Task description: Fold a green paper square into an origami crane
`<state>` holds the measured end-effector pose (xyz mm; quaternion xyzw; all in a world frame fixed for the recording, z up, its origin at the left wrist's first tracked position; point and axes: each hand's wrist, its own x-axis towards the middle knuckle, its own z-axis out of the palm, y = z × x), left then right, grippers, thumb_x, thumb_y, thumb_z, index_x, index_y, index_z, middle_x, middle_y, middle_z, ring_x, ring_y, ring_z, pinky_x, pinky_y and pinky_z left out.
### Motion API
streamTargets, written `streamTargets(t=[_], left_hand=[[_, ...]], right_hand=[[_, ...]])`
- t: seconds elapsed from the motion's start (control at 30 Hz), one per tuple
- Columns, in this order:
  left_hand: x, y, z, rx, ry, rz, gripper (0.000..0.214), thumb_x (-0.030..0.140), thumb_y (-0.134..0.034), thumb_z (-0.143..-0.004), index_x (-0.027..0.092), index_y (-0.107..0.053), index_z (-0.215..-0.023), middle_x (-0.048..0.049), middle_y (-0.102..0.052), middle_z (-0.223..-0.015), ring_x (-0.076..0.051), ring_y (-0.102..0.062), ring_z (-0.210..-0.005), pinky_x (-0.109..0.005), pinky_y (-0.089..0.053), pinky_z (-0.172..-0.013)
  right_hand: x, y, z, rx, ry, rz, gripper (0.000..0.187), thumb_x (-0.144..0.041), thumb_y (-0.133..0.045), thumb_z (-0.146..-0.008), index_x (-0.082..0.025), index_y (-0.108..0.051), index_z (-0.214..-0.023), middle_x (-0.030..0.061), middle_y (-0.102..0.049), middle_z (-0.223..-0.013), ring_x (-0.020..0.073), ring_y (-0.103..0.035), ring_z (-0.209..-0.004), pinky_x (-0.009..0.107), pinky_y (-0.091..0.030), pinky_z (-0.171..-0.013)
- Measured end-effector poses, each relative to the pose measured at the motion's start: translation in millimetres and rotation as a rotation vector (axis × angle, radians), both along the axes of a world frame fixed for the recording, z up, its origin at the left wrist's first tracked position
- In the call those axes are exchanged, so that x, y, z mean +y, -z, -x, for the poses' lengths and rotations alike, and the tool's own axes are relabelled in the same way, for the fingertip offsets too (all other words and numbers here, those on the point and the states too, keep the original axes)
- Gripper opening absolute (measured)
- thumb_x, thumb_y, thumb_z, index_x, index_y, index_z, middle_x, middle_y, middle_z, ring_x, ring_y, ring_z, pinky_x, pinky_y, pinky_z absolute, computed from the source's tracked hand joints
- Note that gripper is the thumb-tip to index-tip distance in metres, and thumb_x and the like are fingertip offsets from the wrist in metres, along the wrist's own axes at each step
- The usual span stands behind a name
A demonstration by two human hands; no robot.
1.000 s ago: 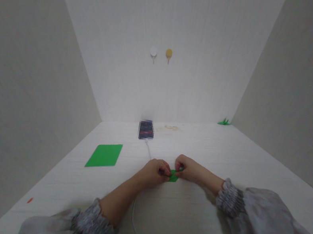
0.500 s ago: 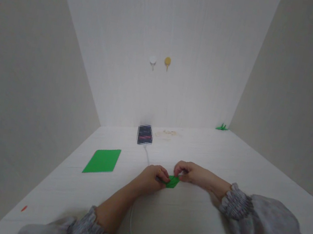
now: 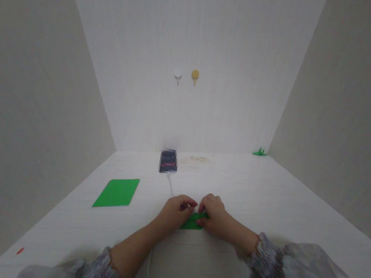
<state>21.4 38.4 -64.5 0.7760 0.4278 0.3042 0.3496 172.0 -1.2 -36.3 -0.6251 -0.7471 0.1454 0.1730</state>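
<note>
A small folded piece of green paper lies low over the white table between my two hands, partly hidden by the fingers. My left hand is closed on its left end, thumb and index finger near the upper edge. On the opposite end, my right hand pinches the paper with bent fingers. A flat square sheet of green paper rests on the table to the left of my hands.
A phone-like device, blurred, leans at the back wall, with a white cable running forward under my left arm. Folded green paper pieces sit in the far right corner. Two hooks, white and yellow, hang on the wall.
The green paper now lies lower and further left, and shows a longer strip. My right hand has turned and shifted left, wrapping its right end. The view has tilted slightly.
</note>
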Motion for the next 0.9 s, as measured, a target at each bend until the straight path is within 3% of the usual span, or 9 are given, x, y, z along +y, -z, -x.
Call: streamTargets(t=[0.2,0.33,0.5,0.7,0.9], left_hand=[[-1.4,-4.2,1.2,-0.111,0.151,0.084,0.025,0.027,-0.051,-0.073,0.015,-0.059,-0.094,-0.0042,-0.063,-0.077,-0.013,-0.055,-0.068,-0.024,-0.041,-0.062],[-4.9,-4.0,5.4,-0.206,0.197,0.173,0.030,0.030,-0.056,-0.071,0.015,-0.056,-0.097,-0.0030,-0.062,-0.071,-0.013,-0.055,-0.065,-0.025,-0.041,-0.060],[-9.0,-7.8,5.4,-0.353,0.177,0.224,0.034,0.023,-0.065,-0.062,0.015,-0.055,-0.093,-0.0069,-0.064,-0.086,-0.017,-0.058,-0.079,-0.029,-0.042,-0.073],[-11.7,-18.9,4.6,-0.324,0.136,0.197,0.026,0.023,-0.066,-0.061,0.013,-0.058,-0.083,-0.0045,-0.064,-0.078,-0.014,-0.057,-0.071,-0.026,-0.042,-0.067],[-13.7,-23.0,4.8,-0.445,0.112,0.243,0.021,0.024,-0.066,-0.062,0.013,-0.058,-0.077,-0.0015,-0.062,-0.066,-0.013,-0.056,-0.063,-0.024,-0.042,-0.063]], right_hand=[[-2.2,5.0,-2.8,0.139,-0.020,0.000,0.023,-0.010,-0.061,-0.059,-0.016,-0.052,-0.079,0.0039,-0.053,-0.077,0.0176,-0.047,-0.074,0.029,-0.035,-0.065],[4.5,13.8,-6.9,0.564,-0.093,0.016,0.023,-0.008,-0.059,-0.059,-0.018,-0.046,-0.075,-0.0033,-0.048,-0.066,0.0112,-0.046,-0.062,0.023,-0.036,-0.056],[5.5,8.5,-5.0,0.918,-0.112,-0.003,0.025,-0.013,-0.063,-0.057,-0.018,-0.047,-0.075,-0.0048,-0.046,-0.062,0.0098,-0.046,-0.057,0.022,-0.038,-0.053],[0.0,-4.6,-3.9,0.920,-0.118,-0.080,0.022,-0.017,-0.063,-0.058,-0.018,-0.050,-0.075,-0.0027,-0.050,-0.065,0.0115,-0.049,-0.062,0.025,-0.040,-0.058],[2.6,-3.1,-5.2,0.894,-0.064,-0.129,0.025,-0.022,-0.065,-0.058,-0.018,-0.052,-0.078,-0.0003,-0.053,-0.072,0.0140,-0.051,-0.070,0.027,-0.040,-0.064]])
